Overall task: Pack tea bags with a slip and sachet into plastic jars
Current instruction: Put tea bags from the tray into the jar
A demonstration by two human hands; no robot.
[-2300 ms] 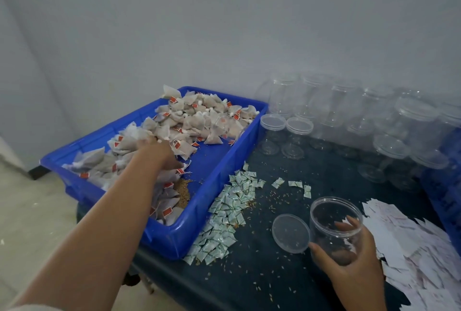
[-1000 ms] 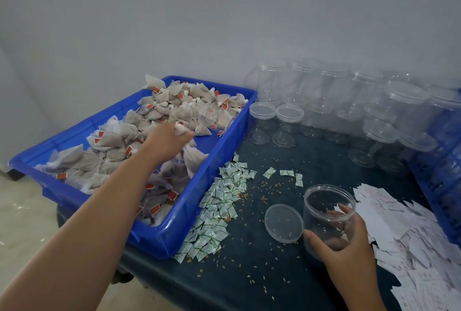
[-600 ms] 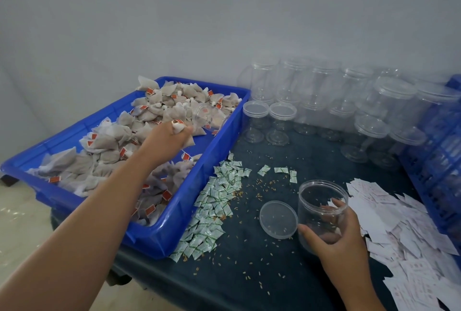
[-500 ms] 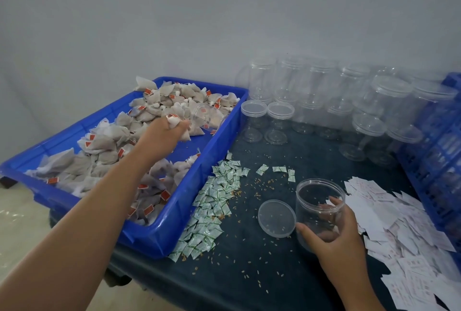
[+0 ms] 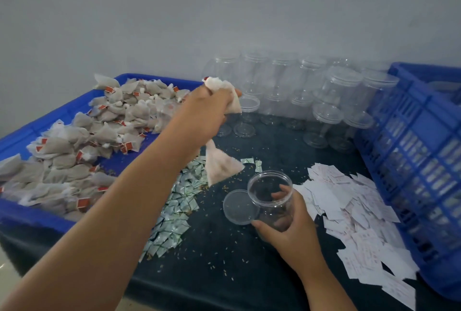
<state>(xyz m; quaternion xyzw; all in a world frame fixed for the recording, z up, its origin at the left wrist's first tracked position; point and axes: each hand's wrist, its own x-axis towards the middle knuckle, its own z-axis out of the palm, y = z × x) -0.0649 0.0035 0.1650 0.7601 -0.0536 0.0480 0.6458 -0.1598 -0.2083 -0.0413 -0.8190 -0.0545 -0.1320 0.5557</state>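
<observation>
**Head view**
- Left grip: left hand (image 5: 207, 113) clenched on a bunch of tea bags (image 5: 224, 87), held above the worktop (image 5: 224, 273). A loose tea bag (image 5: 220, 166) is just beneath it; whether it hangs or drops cannot be told.
- Right grip: right hand (image 5: 291, 233) wrapped round the open jar (image 5: 270, 196), below and right of the left grip. The mouth faces up, presumably to receive the bags.
- Lid (image 5: 238, 207): lies flat against the jar's left side, handy for closing.
- Sachets (image 5: 174, 206): heap under the left forearm.
- Slips (image 5: 349, 211): heap just right of the right grip.
- Edges: tray (image 5: 30, 213) rim left of the left grip, crate (image 5: 411, 161) wall far right, empty jars (image 5: 324, 101) behind.
- Open room: a bare strip between the grips gives an unobstructed path to the jar.
</observation>
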